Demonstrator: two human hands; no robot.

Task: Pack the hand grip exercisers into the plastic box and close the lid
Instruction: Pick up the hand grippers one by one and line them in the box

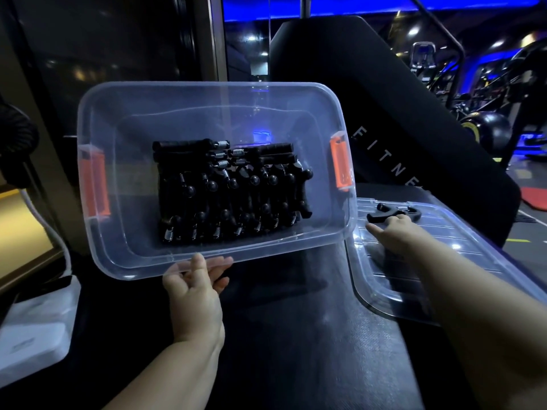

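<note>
Left hand (pixel 197 287) grips box (pixel 97 113) rim at 6 o'clock; right hand (pixel 395 232) grasps stiff, springy exerciser (pixel 387 215) mid-frame on lid (pixel 444 247)

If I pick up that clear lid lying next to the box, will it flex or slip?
The clear lid looks thin, so it probably flexes when lifted by one edge. Its glossy surface may be slippery. The hand grip exerciser lying on it would likely slide off if tilted.

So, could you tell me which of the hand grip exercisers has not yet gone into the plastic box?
The lone exerciser lying on the clear lid, under the right hand's fingertips. All the others are stacked inside the plastic box, which the left hand holds tilted by its near rim.
</note>
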